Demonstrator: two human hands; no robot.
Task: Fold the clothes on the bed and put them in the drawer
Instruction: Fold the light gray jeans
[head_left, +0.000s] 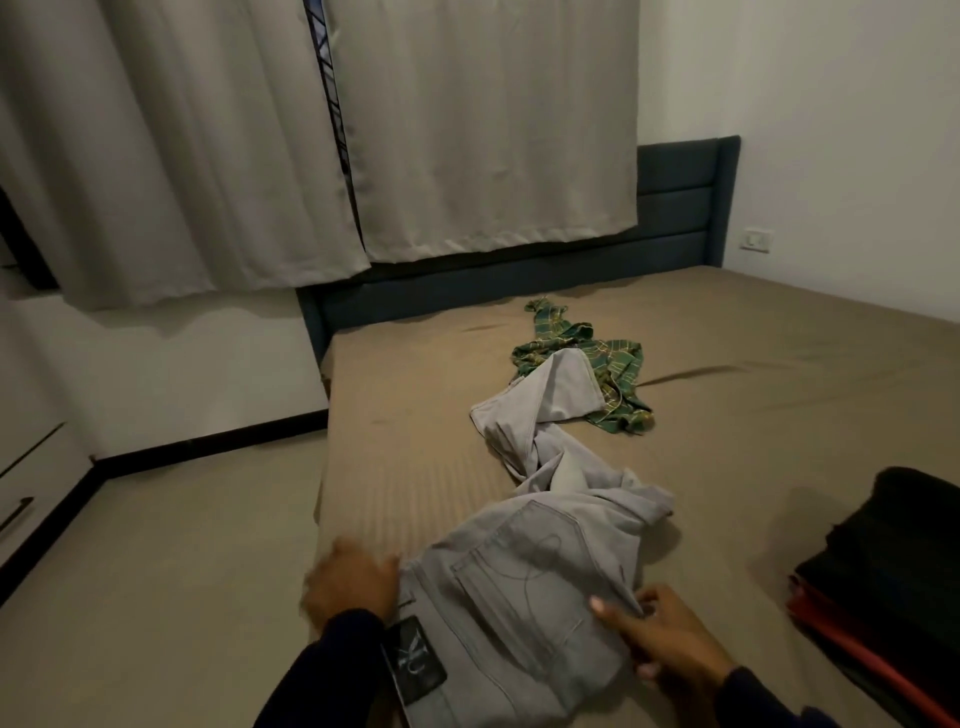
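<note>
Straightening grey jeans (524, 587) at bed's (727, 415) near edge, legs twisted toward green plaid shirt (597, 364), left hand (348, 582) blurred at waistband, finger state unclear, right hand (654, 634) pinching hip seam; next, probably untwisting legs before folding.

Light grey jeans (524, 592) lay on the tan bed (753, 415), waist end at the near edge, back pocket and dark waistband label facing up. Legs were twisted and bunched, running away toward the headboard, far leg end lying on a crumpled green plaid garment (618, 374) mid-bed. A folded stack of dark clothes (893, 561), black on top with a red layer beneath, sat at the right edge, apart from the jeans.
</note>
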